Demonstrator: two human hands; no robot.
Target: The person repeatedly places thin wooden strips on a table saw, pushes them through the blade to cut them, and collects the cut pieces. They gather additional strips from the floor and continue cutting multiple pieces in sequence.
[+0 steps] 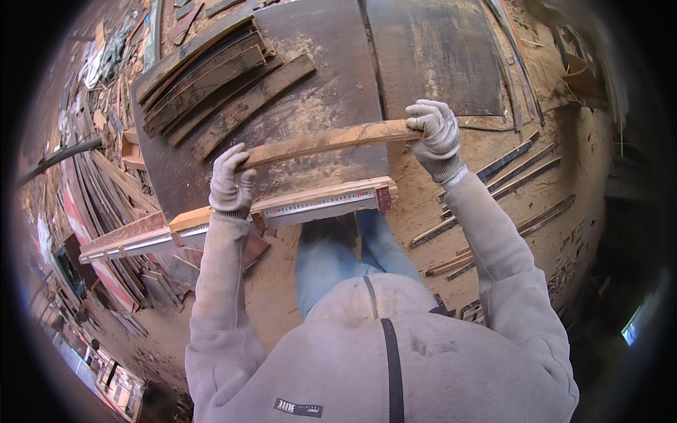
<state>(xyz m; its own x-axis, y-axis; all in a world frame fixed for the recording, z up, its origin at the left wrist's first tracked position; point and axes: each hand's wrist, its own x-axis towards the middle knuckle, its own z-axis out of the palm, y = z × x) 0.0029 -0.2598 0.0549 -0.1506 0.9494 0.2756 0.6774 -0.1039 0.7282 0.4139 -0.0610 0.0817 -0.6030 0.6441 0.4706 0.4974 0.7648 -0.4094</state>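
Wooden board [328,141], one, narrow, pale brown with darker patches; held crosswise in front of the person, over the near part of the tabletop, seemingly off the surface, though I cannot tell by how much.

Left hand [229,182], gloved in pale grey: grasping the board's left end, fingers on the far side, thumb nearer the body.

Right hand [434,134], gloved alike: closed around the board's right end, fingers curled over it; set farther from the body than the left.

Handling note, in my judgement: a grip at each end suits so long a piece; keep both equally firm, raise or lower the ends together, and keep fingertips from beneath the board wherever it might meet a surface. Rough edges would make the gloves worthwhile.

Nearer the body: wooden rail [317,193], along the tabletop's front edge, with ruler [310,207] beside it and reddish block [383,199] at the right end.

Beyond: tabletop [335,92], dark, strewn with sawdust; stack of planks [204,92], on its far left.

Outermost: sticks [508,180], on the sandy ground to the right; scrap wood [88,190], heaped to the left.
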